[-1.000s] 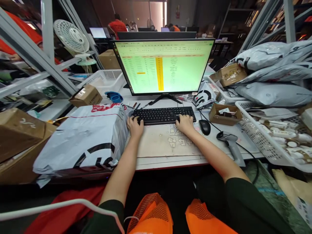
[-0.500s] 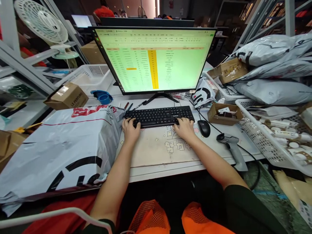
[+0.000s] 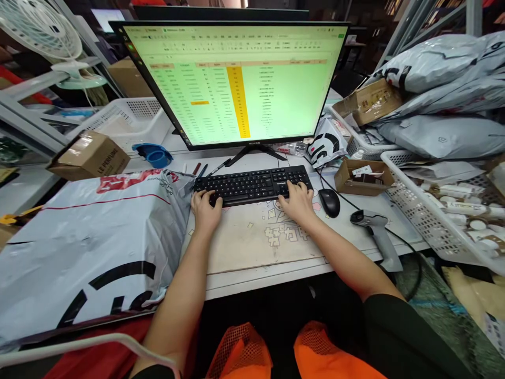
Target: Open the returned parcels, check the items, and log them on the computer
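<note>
A black keyboard (image 3: 248, 186) lies across a pale printed desk mat (image 3: 236, 242). At its left end rests my left hand (image 3: 206, 210), fingers apart on the corner keys. My right hand (image 3: 296, 202) lies on the keys toward the right end, fingers spread, holding nothing. Just right of that hand is a black mouse (image 3: 329, 203). Behind the keyboard stands a monitor (image 3: 284, 105) showing a spreadsheet with one yellow column and a green tint. A grey handheld barcode scanner (image 3: 379, 237) lies farther right on the desk.
A large white plastic-wrapped parcel (image 3: 98, 231) crowds the left side, with a cardboard box (image 3: 92, 156) behind it. To the right are a small open carton (image 3: 363, 177), a white basket (image 3: 437, 231) of bottles and stacked grey parcels (image 3: 445, 137). A fan (image 3: 43, 31) stands back left.
The camera view has tilted down and turned slightly, so the monitor sits higher and farther left. Both hands stay at the keyboard, with small finger shifts.
</note>
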{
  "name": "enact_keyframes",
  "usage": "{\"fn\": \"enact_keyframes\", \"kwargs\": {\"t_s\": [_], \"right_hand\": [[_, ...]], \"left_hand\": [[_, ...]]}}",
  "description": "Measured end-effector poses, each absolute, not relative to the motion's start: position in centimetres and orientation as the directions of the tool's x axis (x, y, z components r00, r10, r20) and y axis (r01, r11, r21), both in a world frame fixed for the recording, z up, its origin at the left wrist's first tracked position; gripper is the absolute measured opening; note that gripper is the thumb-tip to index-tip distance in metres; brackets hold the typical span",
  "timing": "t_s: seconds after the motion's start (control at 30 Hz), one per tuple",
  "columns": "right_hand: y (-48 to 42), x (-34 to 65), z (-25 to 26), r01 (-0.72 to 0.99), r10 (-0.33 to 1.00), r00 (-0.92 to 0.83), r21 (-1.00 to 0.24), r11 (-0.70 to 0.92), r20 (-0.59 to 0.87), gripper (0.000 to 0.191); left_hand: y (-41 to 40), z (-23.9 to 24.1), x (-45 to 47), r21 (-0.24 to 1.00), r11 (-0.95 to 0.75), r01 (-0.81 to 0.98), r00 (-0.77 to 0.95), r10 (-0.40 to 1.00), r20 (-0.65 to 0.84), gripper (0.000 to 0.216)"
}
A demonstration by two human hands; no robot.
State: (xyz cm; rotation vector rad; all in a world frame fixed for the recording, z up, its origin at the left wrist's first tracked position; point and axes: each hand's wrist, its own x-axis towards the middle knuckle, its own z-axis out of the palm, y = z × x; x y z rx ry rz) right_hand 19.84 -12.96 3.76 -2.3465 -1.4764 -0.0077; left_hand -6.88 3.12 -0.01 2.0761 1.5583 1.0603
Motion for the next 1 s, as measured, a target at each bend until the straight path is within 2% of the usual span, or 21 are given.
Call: {"fn": "enact_keyframes", "kwargs": {"t_s": [0.23, 0.37, 0.5, 0.6, 0.73, 0.9, 1.0], "right_hand": [[-13.9, 18.4, 4.4, 0.917, 0.899, 0.366, -0.258, -0.304, 0.242, 0.058], [-11.7, 17.4, 5.1, 0.937, 0.946, 0.301, -0.223, -0.27, 0.122, 0.048], [-7.0, 17.3, 5.7, 0.934, 0.931, 0.337, -0.171, -0.312, 0.142, 0.058], [-5.6, 17.6, 5.9, 0.931, 0.931, 0.348, -0.158, -0.328, 0.115, 0.06], [-8.8, 18.4, 5.3, 0.93, 0.926, 0.348, -0.176, -0.322, 0.146, 0.065], [-13.3, 18.4, 3.5, 0.934, 0.939, 0.333, -0.167, -0.316, 0.087, 0.06], [-13.6, 17.9, 2.9, 0.938, 0.932, 0.334, -0.145, -0.314, 0.143, 0.061]], "left_hand": [[2.7, 0.4, -6.8, 0.656, -0.331, 0.678, 0.11, 0.929, 0.354, 0.035], [2.5, 0.6, -6.9, 0.631, -0.251, 0.734, 0.062, 0.95, 0.306, 0.042], [2.7, 0.7, -7.4, 0.654, -0.169, 0.737, -0.021, 0.962, 0.272, 0.056], [2.7, 0.9, -7.6, 0.676, -0.155, 0.72, -0.03, 0.967, 0.254, 0.056], [2.5, 1.5, -7.5, 0.698, -0.125, 0.705, -0.036, 0.977, 0.211, 0.054], [2.4, 2.2, -7.7, 0.704, -0.071, 0.706, -0.087, 0.979, 0.186, 0.057], [2.2, 2.4, -7.8, 0.698, -0.045, 0.714, -0.111, 0.978, 0.177, 0.056]]}}
